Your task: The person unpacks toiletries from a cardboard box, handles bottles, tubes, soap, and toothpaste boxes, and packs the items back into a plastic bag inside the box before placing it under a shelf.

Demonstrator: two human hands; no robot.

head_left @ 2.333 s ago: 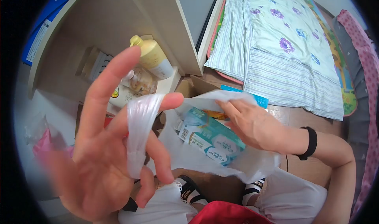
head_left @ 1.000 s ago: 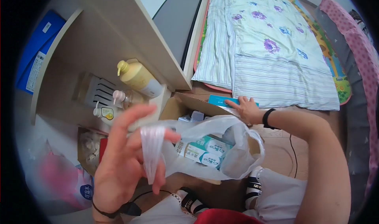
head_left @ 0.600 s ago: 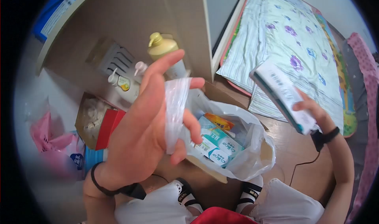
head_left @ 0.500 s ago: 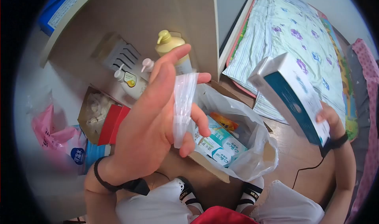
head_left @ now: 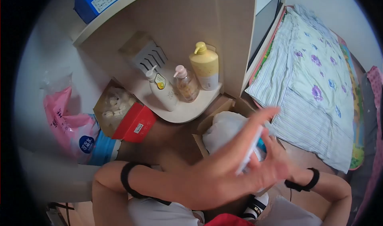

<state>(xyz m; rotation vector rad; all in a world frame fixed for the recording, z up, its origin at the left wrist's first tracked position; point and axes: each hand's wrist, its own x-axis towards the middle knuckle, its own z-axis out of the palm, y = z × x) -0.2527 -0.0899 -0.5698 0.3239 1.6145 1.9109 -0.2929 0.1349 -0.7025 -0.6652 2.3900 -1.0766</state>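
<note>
My left hand [head_left: 211, 182] reaches across the front of the view, blurred, its fingers spread around a pale strip [head_left: 248, 152] that looks like the translucent plastic tube it held before. Behind it, mostly covered, is my right hand [head_left: 275, 148], close to the left fingers. What the right hand holds is hidden; the white and dark teal box cannot be made out. A small teal patch [head_left: 261, 144] shows between the fingers, and I cannot tell what it belongs to. Both hands are over a cardboard carton [head_left: 201, 145] lined with a white plastic bag [head_left: 223, 130].
White [head_left: 165, 92], clear pink-topped [head_left: 186, 84] and yellow [head_left: 204, 64] pump bottles stand on a low rounded shelf [head_left: 181, 115]. Left are a red-fronted box [head_left: 139, 124] and a pink package [head_left: 60, 118]. A floral-sheeted mat [head_left: 303, 86] lies to the right.
My left hand has swung down and right, turning over. My right hand has moved left and down to meet it, and the box is out of sight. The view has shifted.
</note>
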